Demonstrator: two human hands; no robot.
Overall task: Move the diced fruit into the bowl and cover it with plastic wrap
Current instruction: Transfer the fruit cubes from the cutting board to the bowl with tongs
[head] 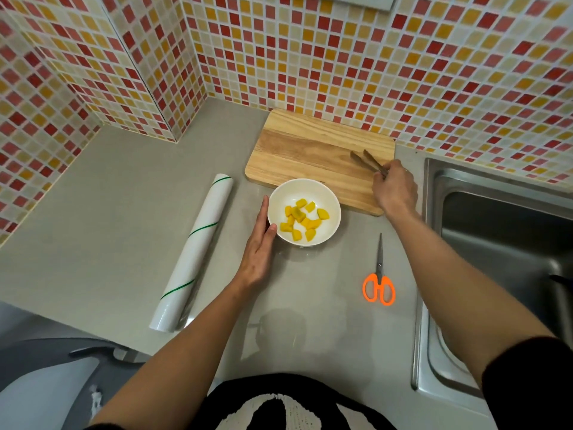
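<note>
A white bowl [304, 190] stands on the grey counter just in front of the wooden cutting board [310, 150]. Several yellow fruit pieces [302, 220] lie inside it. My left hand [259, 248] rests flat against the bowl's left side, fingers straight, thumb touching the rim. My right hand [393, 189] is over the board's right end and holds a pair of tongs [369, 161], whose tips lie on the board. The board's surface shows no fruit. A white roll of plastic wrap [193, 249] with green stripes lies on the counter to the left of the bowl.
Orange-handled scissors [379, 274] lie on the counter to the right of the bowl. A steel sink [496, 243] fills the right side. Red and yellow mosaic tiles cover the walls behind and to the left. Bare counter [108, 212] spreads left of the roll.
</note>
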